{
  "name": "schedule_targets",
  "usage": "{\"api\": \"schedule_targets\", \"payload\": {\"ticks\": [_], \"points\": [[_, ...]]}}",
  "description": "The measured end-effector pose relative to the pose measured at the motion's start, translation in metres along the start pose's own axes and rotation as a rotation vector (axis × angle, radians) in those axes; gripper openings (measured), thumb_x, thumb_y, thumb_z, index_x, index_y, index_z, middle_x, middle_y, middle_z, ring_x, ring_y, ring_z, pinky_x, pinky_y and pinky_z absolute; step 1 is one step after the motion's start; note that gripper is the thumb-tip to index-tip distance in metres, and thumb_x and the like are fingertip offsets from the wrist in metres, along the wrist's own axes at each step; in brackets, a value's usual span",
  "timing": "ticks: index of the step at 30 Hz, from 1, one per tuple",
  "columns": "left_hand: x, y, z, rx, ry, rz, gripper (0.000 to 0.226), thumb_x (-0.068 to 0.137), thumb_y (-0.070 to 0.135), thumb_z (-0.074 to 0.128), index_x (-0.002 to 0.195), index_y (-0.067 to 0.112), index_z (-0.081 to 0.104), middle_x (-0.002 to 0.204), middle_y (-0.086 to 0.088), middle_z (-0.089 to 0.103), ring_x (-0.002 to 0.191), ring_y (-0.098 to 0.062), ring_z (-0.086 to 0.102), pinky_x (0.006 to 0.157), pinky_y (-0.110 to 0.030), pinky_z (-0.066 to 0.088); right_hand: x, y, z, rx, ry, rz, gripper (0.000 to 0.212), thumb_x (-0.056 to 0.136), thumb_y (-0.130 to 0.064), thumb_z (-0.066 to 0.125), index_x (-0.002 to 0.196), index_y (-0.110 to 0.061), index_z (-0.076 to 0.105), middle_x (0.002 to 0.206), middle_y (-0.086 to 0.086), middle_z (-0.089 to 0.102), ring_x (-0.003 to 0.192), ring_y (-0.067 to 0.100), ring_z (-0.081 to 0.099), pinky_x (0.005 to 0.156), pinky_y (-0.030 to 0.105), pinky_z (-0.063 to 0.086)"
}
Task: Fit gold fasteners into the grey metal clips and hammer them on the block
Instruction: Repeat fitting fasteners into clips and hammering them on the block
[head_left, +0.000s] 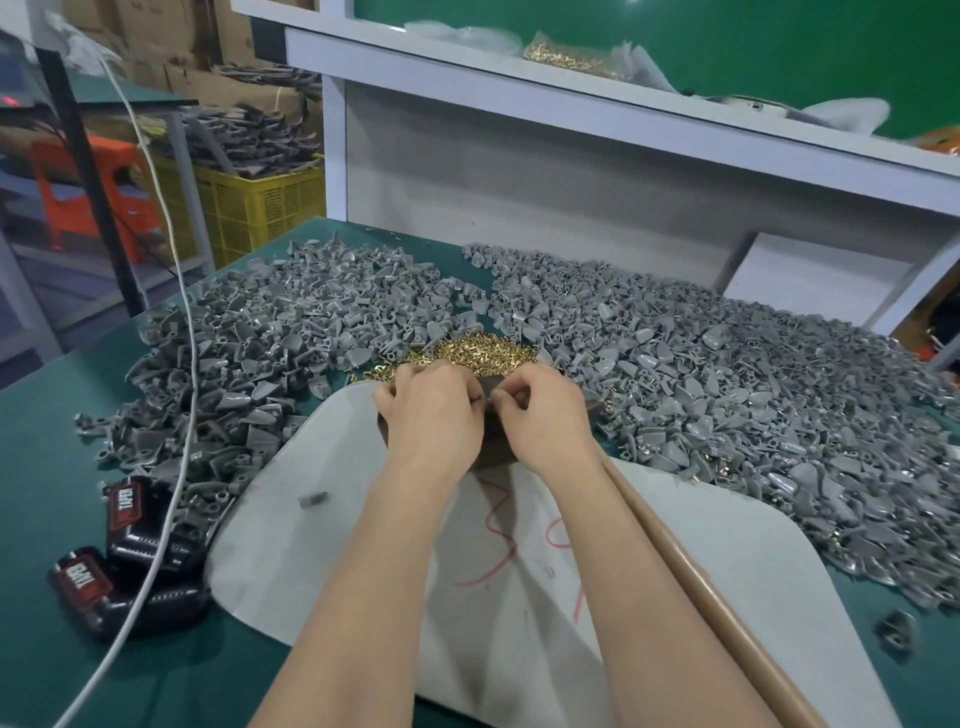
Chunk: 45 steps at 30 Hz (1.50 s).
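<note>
My left hand (434, 415) and my right hand (545, 410) meet over a dark block (493, 452), fingertips together. Between them they pinch a small grey clip (487, 400), mostly hidden by the fingers; whether a fastener is in it I cannot tell. Just beyond the hands lies a heap of gold fasteners (478, 353). Large piles of grey metal clips spread to the left (270, 338) and to the right (727, 374). A hammer's wooden handle (701, 597) runs under my right forearm toward the block; its head is hidden.
A white sheet (332, 545) with red marks covers the green table (57, 467) under my arms. A single clip (313, 500) lies on it. Two black battery packs (130, 519) and a white cable (171, 467) lie at the left. A white shelf (571, 88) stands behind.
</note>
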<state>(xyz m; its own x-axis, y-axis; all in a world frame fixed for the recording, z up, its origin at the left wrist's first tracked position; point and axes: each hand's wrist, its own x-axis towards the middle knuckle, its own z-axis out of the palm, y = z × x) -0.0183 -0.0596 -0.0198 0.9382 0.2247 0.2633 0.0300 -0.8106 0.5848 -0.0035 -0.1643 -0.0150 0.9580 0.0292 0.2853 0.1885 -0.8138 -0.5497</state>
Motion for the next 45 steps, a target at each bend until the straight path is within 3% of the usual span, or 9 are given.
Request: {"api": "schedule_targets", "payload": {"ticks": [3,8,24,26,29,33,37,42,45], "points": [[0.0,0.0,0.0,-0.002,0.002,-0.004,0.011,0.091,0.027,0.057,0.091,0.028,0.068,0.107,0.006,0.063,0.114,-0.024,0.041,0.087,-0.035,0.022,0.0,-0.004,-0.001,-0.057,-0.015,0.003,0.01,0.092,-0.016,0.055,0.082,-0.017,0.057,0.098,0.002,0.057,0.091,0.018,0.052,0.08,0.026,0.036],[0.0,0.0,0.0,0.044,0.005,0.015,0.013,0.092,0.028,0.055,0.092,0.027,0.069,0.104,0.004,0.062,0.112,-0.025,0.042,0.082,-0.034,0.021,-0.001,-0.009,-0.001,-0.3,0.022,-0.153,0.007,0.091,-0.009,0.052,0.093,-0.01,0.059,0.102,0.004,0.053,0.097,0.021,0.049,0.068,0.022,0.022],[0.001,0.0,0.002,0.063,0.013,0.021,0.014,0.091,0.026,0.054,0.088,0.023,0.067,0.102,0.003,0.063,0.111,-0.026,0.042,0.08,-0.034,0.02,0.007,-0.012,-0.007,-0.372,-0.085,-0.201,0.005,0.09,-0.012,0.057,0.092,-0.009,0.06,0.102,0.007,0.055,0.097,0.026,0.054,0.07,0.027,0.033],[0.001,0.0,0.001,0.033,0.012,0.015,0.012,0.091,0.026,0.056,0.086,0.023,0.067,0.101,0.004,0.063,0.112,-0.026,0.042,0.083,-0.034,0.021,0.008,-0.007,-0.012,-0.255,-0.114,-0.177,0.011,0.092,-0.017,0.056,0.095,-0.011,0.065,0.101,0.004,0.054,0.097,0.023,0.054,0.076,0.027,0.036],[0.0,0.0,0.0,-0.01,0.018,-0.001,0.011,0.09,0.025,0.059,0.084,0.028,0.067,0.101,0.008,0.064,0.113,-0.023,0.041,0.081,-0.032,0.018,0.005,0.013,-0.026,-0.094,-0.047,0.003,0.03,0.095,-0.028,0.053,0.121,-0.016,0.061,0.118,0.006,0.055,0.104,0.021,0.057,0.097,0.032,0.042],[0.001,0.0,0.0,-0.003,0.003,-0.005,0.01,0.09,0.026,0.06,0.088,0.029,0.068,0.109,0.009,0.062,0.115,-0.023,0.04,0.084,-0.033,0.02,-0.005,0.045,-0.037,-0.359,-0.214,0.353,0.027,0.09,-0.034,0.059,0.105,-0.012,0.06,0.096,0.006,0.065,0.084,0.024,0.063,0.08,0.041,0.054],[0.001,0.0,0.0,0.013,-0.002,0.004,0.01,0.091,0.027,0.059,0.091,0.029,0.068,0.111,0.008,0.059,0.115,-0.024,0.04,0.087,-0.035,0.022,-0.005,0.05,-0.03,-0.39,-0.268,0.351,0.026,0.095,-0.026,0.048,0.103,-0.004,0.059,0.101,0.015,0.064,0.093,0.032,0.06,0.077,0.036,0.048],[0.0,0.0,0.0,0.02,-0.008,-0.002,0.01,0.091,0.03,0.059,0.094,0.028,0.068,0.11,0.006,0.058,0.114,-0.024,0.04,0.087,-0.035,0.021,0.0,0.049,-0.047,-0.239,-0.193,0.376,0.018,0.093,-0.017,0.051,0.105,-0.006,0.056,0.104,0.015,0.06,0.085,0.03,0.06,0.068,0.033,0.048],[-0.001,0.0,-0.001,0.017,-0.007,0.0,0.01,0.091,0.03,0.059,0.095,0.029,0.068,0.112,0.006,0.058,0.114,-0.023,0.039,0.088,-0.034,0.021,-0.004,0.043,-0.062,-0.035,-0.052,0.305,0.019,0.087,-0.018,0.06,0.104,-0.012,0.052,0.098,0.012,0.062,0.091,0.034,0.062,0.077,0.045,0.053]]}}
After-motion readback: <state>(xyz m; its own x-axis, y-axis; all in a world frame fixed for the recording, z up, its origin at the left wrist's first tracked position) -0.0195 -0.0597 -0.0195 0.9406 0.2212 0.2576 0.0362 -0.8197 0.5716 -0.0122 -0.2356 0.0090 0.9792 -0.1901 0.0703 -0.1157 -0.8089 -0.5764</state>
